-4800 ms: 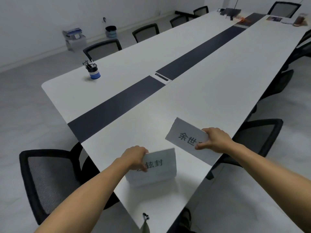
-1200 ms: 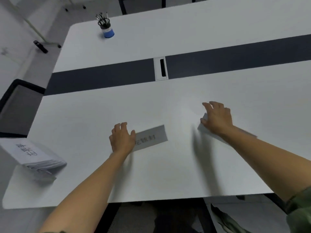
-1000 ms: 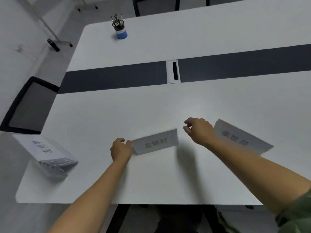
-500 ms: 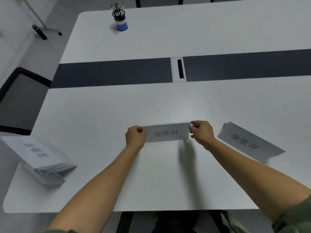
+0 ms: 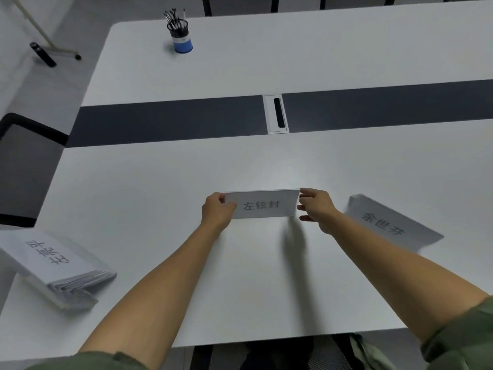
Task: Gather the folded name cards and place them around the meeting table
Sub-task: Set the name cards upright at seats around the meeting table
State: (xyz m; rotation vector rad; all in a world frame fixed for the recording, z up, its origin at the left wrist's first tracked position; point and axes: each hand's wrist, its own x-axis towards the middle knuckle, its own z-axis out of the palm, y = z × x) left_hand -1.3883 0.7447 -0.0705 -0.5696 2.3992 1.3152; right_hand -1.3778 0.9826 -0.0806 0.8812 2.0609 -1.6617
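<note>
Both bare forearms reach forward, the left entering from 7 o'clock and the right from 5 o'clock, converging toward the middle. The left hand pinches the 9 o'clock end of a name card, thumb on its face. The right hand pinches the 3 o'clock end, fingers curled.

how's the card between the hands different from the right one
The middle card is held at its ends by the left hand and right hand; the right card lies untouched. The middle card sits square to the table edge; the right card is skewed. Both are white with dark characters.
</note>
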